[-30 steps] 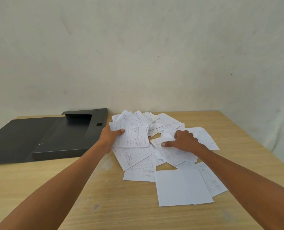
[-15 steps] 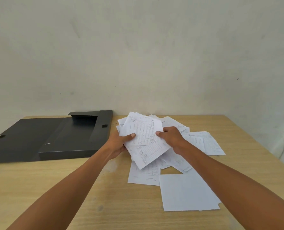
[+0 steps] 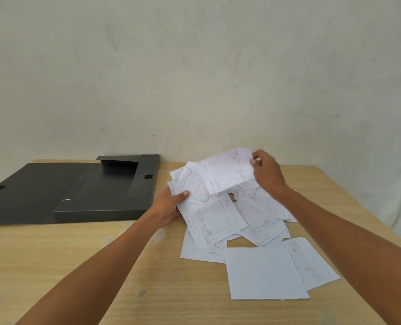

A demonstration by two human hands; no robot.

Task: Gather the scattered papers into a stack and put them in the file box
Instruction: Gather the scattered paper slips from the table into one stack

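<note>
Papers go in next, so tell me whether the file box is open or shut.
Open. The black file box lies flat on the table with its lid folded out to the left, and its tray shows no papers inside.

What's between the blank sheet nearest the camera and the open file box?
Head view: bare wooden table, crossed only by the left forearm. The blank sheet and the file box sit apart; no papers lie between them.
</note>
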